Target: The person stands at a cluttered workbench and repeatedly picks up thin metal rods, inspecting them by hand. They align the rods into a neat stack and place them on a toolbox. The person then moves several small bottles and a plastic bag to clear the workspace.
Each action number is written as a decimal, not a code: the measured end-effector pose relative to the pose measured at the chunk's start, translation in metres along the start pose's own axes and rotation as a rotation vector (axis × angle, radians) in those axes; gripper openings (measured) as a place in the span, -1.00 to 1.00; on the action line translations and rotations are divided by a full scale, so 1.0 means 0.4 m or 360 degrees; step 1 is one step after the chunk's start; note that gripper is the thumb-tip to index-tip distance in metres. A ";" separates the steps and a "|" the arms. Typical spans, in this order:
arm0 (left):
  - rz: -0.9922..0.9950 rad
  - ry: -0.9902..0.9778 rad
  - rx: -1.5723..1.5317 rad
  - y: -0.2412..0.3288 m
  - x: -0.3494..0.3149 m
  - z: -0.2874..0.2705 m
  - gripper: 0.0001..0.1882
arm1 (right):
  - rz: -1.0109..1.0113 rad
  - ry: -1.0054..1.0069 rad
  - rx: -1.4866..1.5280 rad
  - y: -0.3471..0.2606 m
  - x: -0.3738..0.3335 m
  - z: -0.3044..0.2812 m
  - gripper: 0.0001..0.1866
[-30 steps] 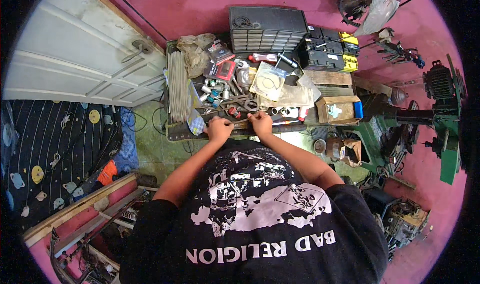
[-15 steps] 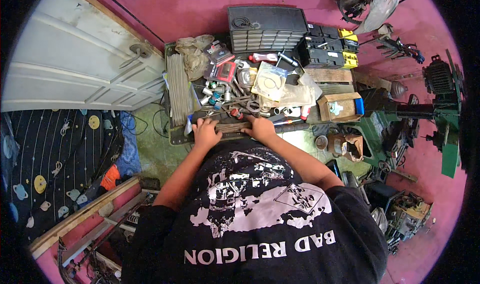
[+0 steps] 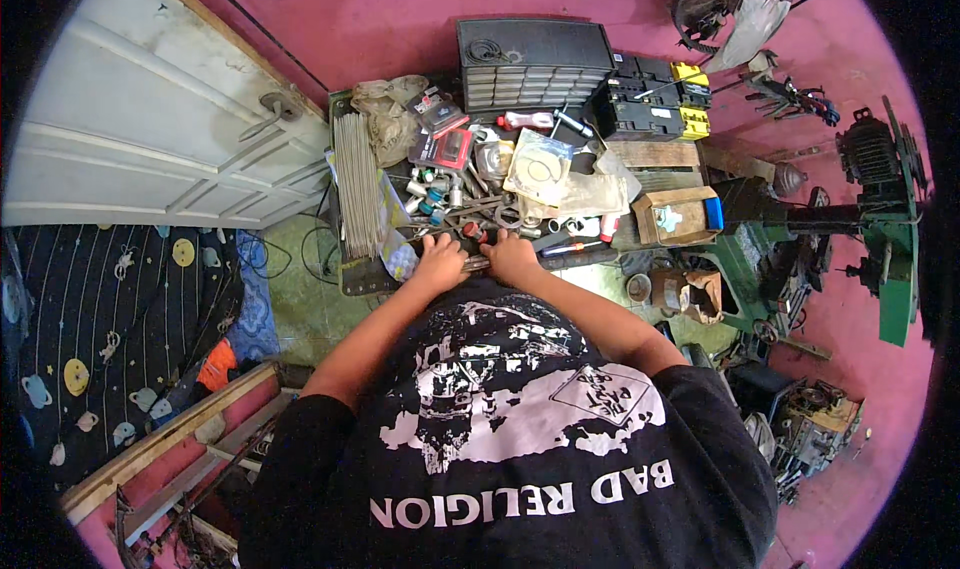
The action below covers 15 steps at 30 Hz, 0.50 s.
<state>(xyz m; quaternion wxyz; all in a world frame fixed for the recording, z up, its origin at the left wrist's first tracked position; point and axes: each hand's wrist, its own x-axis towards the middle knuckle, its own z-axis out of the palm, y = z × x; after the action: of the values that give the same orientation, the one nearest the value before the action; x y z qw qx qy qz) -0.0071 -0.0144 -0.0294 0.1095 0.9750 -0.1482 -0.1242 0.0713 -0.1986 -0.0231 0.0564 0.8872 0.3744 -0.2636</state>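
Observation:
At the front edge of the cluttered workbench, my left hand (image 3: 440,264) and my right hand (image 3: 512,259) are close together, fingers curled around a bundle of thin brown rods (image 3: 478,263). Only a short stretch of the bundle shows between the hands; the rest is hidden by my fingers and body. Just beyond lies a red-and-dark fitting (image 3: 474,232). Metal sockets and teal-ended parts (image 3: 430,201) are scattered behind it. Left of my left hand are a thick row of long grey rods (image 3: 358,184) and a crumpled plastic wrapper (image 3: 400,259).
A dark drawer cabinet (image 3: 535,64) and black-and-yellow cases (image 3: 655,99) line the back. Plastic packets (image 3: 540,164) cover the middle. A wooden tray (image 3: 680,217) sits at the right, with a green drill press (image 3: 885,249) beyond. A white door (image 3: 150,109) stands left.
My hands have drawn closer together, the left moving right and the right slightly left. Less of the brown rods shows between them. The plastic wrapper at the left is more exposed.

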 end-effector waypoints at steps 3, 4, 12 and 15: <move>-0.0023 0.0037 -0.0051 -0.005 -0.007 0.004 -0.58 | -0.0004 0.0041 0.0008 0.003 -0.007 -0.026 -0.57; -0.0055 0.0041 -0.0086 -0.007 -0.007 0.005 -0.59 | 0.0001 0.0061 0.0021 0.003 -0.014 -0.043 -0.56; -0.0145 0.0475 -0.0739 0.007 -0.043 -0.082 -0.62 | -0.0046 0.0328 0.0996 0.044 -0.113 -0.247 -0.18; -0.0232 0.0719 -0.0944 0.006 -0.045 -0.078 -0.54 | -0.0338 0.0458 0.2134 0.053 -0.130 -0.263 -0.08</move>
<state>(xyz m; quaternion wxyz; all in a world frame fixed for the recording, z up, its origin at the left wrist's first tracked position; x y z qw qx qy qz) -0.0157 -0.0055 0.0044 0.4079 0.9117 -0.0083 0.0488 0.1006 -0.2155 0.0911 -0.5804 0.7151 0.2192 -0.3220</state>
